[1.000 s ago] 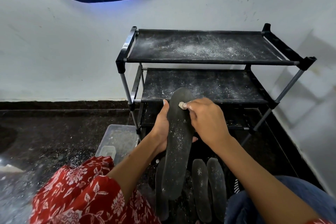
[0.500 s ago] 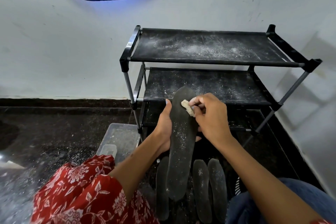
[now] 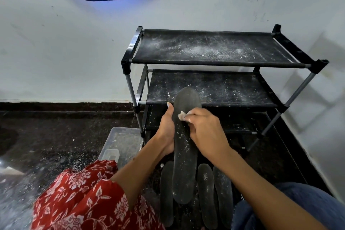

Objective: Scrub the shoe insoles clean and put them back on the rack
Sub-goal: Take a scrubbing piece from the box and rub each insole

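Note:
A long dark insole (image 3: 183, 164), speckled with white powder, stands tilted in front of the rack. My left hand (image 3: 166, 127) grips its left edge near the middle. My right hand (image 3: 203, 132) lies across its upper half, pinching a small pale scrubbing pad (image 3: 181, 115) against the surface. Three more dark insoles lie flat on the floor below: one at the left (image 3: 166, 194) and two at the right (image 3: 206, 196) (image 3: 223, 198). The black three-tier shoe rack (image 3: 205, 63) stands against the white wall, its shelves dusted with white powder and holding nothing visible.
A clear plastic tub (image 3: 121, 144) sits on the dark speckled floor left of the rack. White powder is scattered over the floor at the lower left. My knees, in red floral cloth (image 3: 87, 198) and blue cloth (image 3: 298, 205), frame the insoles. A white wall closes the right side.
My right hand with the pad has slid down and left along the upper part of the insole. The left hand keeps its grip; the view shifted slightly.

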